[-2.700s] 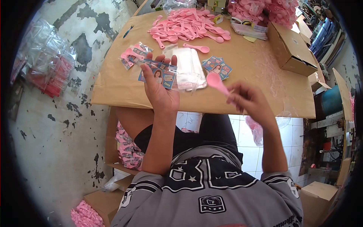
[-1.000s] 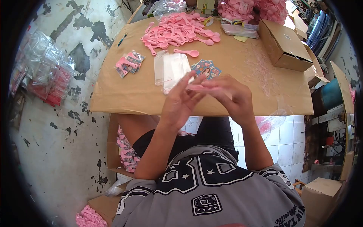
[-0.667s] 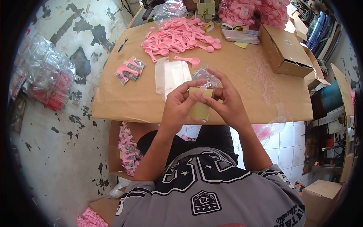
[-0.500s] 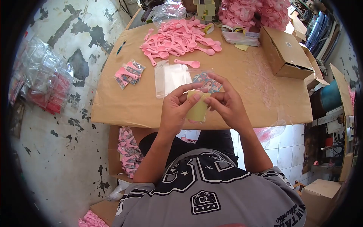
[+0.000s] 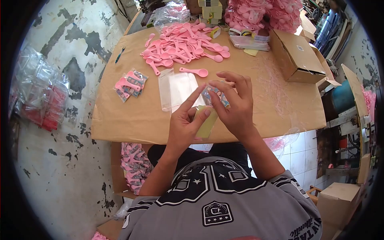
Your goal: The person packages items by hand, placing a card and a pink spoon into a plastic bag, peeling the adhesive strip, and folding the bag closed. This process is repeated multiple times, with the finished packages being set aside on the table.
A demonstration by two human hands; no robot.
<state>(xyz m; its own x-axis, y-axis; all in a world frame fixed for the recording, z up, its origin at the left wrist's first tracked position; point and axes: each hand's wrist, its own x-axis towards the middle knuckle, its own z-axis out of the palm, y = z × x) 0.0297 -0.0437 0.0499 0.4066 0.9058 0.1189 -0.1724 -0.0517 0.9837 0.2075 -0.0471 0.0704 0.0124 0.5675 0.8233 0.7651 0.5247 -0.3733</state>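
My left hand (image 5: pixel 186 124) grips a yellow-green card (image 5: pixel 207 123), thumb on its face, near the table's front edge. To its right, my right hand (image 5: pixel 235 104) is raised with thumb and index finger close together at the top of the packet; anything between those fingertips is too small to make out. Behind my hands lie printed cards (image 5: pixel 218 96), partly hidden by my right fingers. Clear plastic bags (image 5: pixel 180 90) lie flat just left of them. One pink spoon (image 5: pixel 194 72) rests beyond the bags, in front of a heap of pink spoons (image 5: pixel 184 44).
Packed spoons (image 5: pixel 131 85) sit at the table's left, a pen (image 5: pixel 120 55) behind them. A cardboard box (image 5: pixel 298 56) stands at the right rear, beside a stack of clear bags (image 5: pixel 250 43). Bulging bags of pink spoons (image 5: pixel 262 16) stand at the back.
My right hand has come off the yellow-green card and lifted slightly, its thumb and index finger drawing together. My left hand still holds the card, now tilted. The whole view has shifted a little.
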